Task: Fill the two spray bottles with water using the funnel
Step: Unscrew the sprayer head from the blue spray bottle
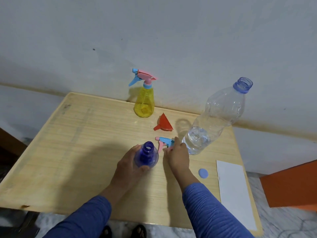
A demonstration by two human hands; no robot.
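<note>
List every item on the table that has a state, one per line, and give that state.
Blue spray bottle: uncapped, upright, held by left hand.
Spray head: detached, lying down, touched by right hand.
Yellow spray bottle: capped, upright.
Water bottle: open, partly full.
Funnel: on its side, unused.
Blue cap: off, lying flat.

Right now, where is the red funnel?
In the head view the red funnel lies on its side on the table, right of centre, between the yellow spray bottle and the detached spray head.
</note>
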